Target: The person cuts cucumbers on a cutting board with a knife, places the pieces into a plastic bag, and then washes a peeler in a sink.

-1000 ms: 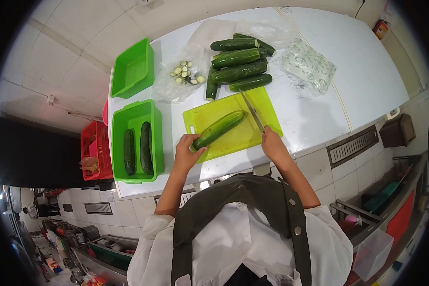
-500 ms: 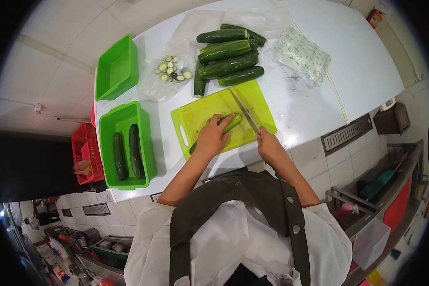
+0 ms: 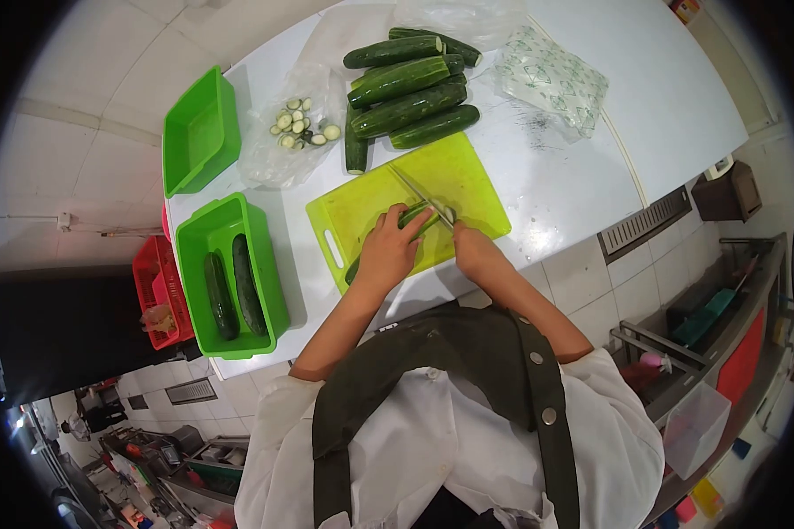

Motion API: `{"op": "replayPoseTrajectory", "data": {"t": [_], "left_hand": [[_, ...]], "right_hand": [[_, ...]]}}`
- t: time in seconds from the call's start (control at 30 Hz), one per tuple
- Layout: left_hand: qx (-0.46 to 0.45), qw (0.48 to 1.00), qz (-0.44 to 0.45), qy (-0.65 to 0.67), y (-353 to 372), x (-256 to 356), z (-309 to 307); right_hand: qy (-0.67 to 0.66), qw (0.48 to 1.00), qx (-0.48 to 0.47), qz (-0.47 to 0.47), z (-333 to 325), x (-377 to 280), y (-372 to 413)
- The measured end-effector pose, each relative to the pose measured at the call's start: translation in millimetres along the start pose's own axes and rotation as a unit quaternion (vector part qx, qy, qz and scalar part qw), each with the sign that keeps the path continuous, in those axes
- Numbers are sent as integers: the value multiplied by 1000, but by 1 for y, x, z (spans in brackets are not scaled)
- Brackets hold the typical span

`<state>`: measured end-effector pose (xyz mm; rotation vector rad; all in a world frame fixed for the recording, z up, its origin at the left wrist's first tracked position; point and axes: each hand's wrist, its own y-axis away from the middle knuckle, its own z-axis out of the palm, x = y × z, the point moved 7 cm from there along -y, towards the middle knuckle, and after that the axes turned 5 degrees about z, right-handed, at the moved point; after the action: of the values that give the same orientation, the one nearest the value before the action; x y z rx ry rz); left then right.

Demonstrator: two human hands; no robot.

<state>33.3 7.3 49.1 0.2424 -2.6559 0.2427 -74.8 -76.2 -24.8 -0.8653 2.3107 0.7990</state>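
A cucumber lies slantwise on the yellow-green cutting board. My left hand is closed over its middle, pressing it to the board with the fingers toward the far end. In my right hand is the handle of a kitchen knife. The blade crosses the cucumber near its right end, right at my left fingertips, and a pale cut face shows just beyond it. Above the board is a pile of whole cucumbers with trimmed ends.
Left of the board, a green tub holds two cucumbers; another green tub stands behind it. Cut end pieces lie on a clear plastic bag. A printed plastic packet rests at the back right of the white table.
My right hand has moved left with the knife, bringing the blade from beside the cucumber to across its right end. My left hand still holds the cucumber. The whole view has shifted slightly.
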Motion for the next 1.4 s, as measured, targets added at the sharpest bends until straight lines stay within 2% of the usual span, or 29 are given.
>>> {"op": "replayPoseTrajectory", "data": {"t": [0.07,0.17,0.2,0.27,0.37,0.43,0.53,0.63,0.77,0.83,0.87,1.0,1.07,1.17,1.27,1.4], "left_hand": [[0,1000,2,2,1,-2,-3],[2,998,-53,42,12,-23,-12],[15,999,-38,6,13,-25,-18],[39,997,-12,-66,13,-20,-33],[83,996,41,6,-8,8,-20],[57,997,48,-8,-33,27,9],[1,991,8,-136,-61,19,64],[-4,993,50,-106,-71,21,80],[-7,980,194,-52,-78,61,94],[-54,969,238,-46,-84,77,115],[-44,962,267,-29,-86,84,122],[-28,945,325,20,-83,100,129],[-32,951,306,-21,-82,112,133],[11,958,287,-25,-83,118,145],[-3,957,284,-59,-81,116,148],[56,975,206,55,-88,96,82]], "right_hand": [[17,999,-20,22,0,-3,-7],[10,999,-37,39,-9,-10,-5],[2,998,-42,42,-14,-13,-1],[-38,999,-7,22,-29,-17,4],[-100,993,62,-3,-63,-17,18],[-119,986,116,-18,-90,-16,31],[-125,974,188,-12,-125,-2,51],[-146,962,223,49,-143,32,69],[-154,955,232,99,-141,77,80],[-145,952,252,96,-141,88,88],[-142,952,257,89,-140,90,88],[-233,937,197,167,-127,103,89],[-297,914,168,220,-125,93,96],[-313,907,186,212,-123,96,98],[-325,901,189,216,-123,98,101],[-331,898,195,215,-124,109,103]]}}
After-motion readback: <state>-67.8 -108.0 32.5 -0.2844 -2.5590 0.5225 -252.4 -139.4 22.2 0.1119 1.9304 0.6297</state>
